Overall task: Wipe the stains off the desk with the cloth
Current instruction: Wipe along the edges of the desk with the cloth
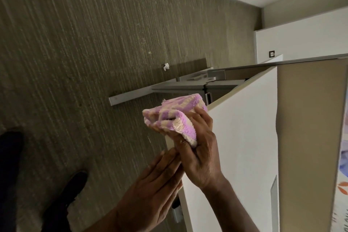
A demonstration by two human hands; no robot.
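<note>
The view is tilted, so the white desk top (pixel 244 128) runs up the right half of the frame. My right hand (pixel 199 156) is shut on a folded pink and cream fluffy cloth (pixel 173 117), held just off the desk's near edge. My left hand (pixel 152 194) lies flat beside it with its fingers stretched out, the fingertips touching the right hand's heel at the desk edge. No stain shows on the visible desk surface.
A beige partition (pixel 308 137) stands along the desk's far side. Grey metal desk legs and a frame (pixel 180 88) reach over the olive carpet (pixel 75 62). A scrap of white paper (pixel 166 66) lies on the carpet. A dark shoe (pixel 69 194) is at lower left.
</note>
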